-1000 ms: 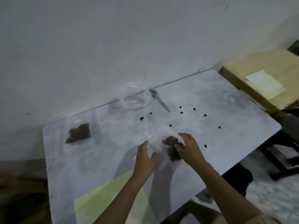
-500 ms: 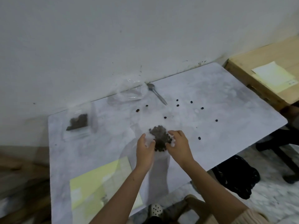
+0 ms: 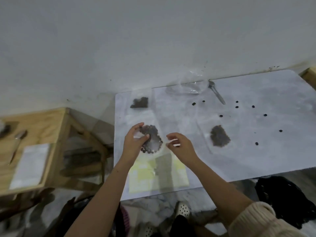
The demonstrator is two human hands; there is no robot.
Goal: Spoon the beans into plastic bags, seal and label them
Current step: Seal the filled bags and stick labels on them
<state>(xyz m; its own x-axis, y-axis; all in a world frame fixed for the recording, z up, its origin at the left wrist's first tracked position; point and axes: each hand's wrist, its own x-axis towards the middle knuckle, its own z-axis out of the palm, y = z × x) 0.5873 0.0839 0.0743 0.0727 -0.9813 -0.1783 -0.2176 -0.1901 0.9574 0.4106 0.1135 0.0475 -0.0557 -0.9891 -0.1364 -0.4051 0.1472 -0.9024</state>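
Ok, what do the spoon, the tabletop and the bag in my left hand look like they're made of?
Spoon: likely metal, grey with a dull sheen.
Tabletop: looks like marble or a marble-print laminate, pale grey with cloudy veining; can't tell which.
Bag: thin clear plastic, beans show through, glare on it.

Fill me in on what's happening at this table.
A person is bagging beans at a grey table. The left hand grips a clear bag of beans, and the right hand appears to pinch its right edge. A second filled bag lies to the right, a third filled bag near the wall. The spoon lies untouched, loose beans are scattered about, and a yellow sheet sits at the near edge.
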